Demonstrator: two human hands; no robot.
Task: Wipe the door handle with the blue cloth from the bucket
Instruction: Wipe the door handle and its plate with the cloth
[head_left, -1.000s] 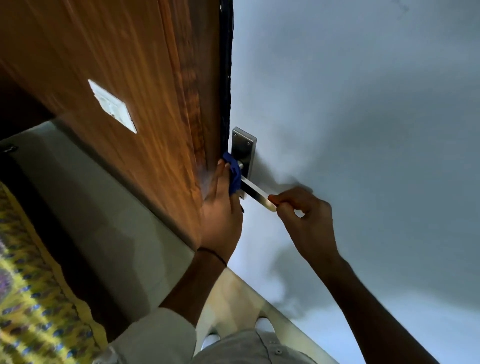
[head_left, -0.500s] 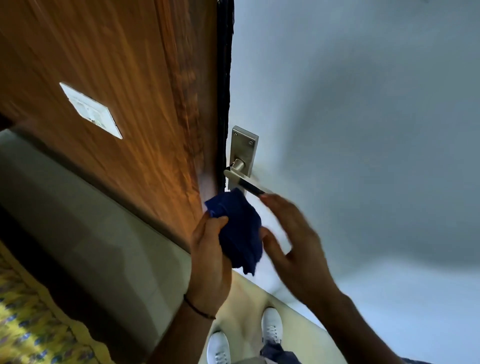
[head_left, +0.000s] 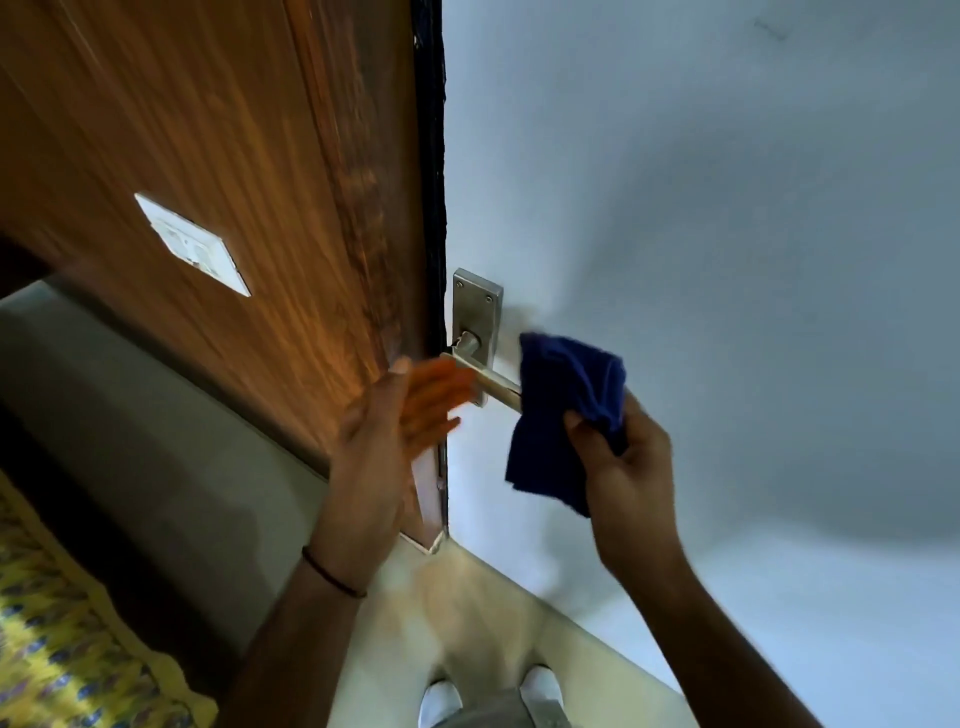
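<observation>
Blue cloth (head_left: 566, 415) has passed to your right hand (head_left: 623, 467), pinched against the lever (head_left: 498, 387); left hand (head_left: 384, 447), spread empty, has let go; wiping resumes.

A single head-worn wide-angle camera looks forward and steeply down along a white door (head_left: 727, 208), close enough that the metal door handle (head_left: 488, 374) sits near frame centre. The wood-grain wall panel (head_left: 234, 182) with its white switch plate (head_left: 192, 244) runs down the left side, bent by the lens. Both forearms enter from the bottom edge, and the wearer's white shoes (head_left: 441, 701) show at the bottom on the pale floor (head_left: 467, 597). A yellow patterned fabric (head_left: 62, 649) fills the lower left corner. No second view is given.
</observation>
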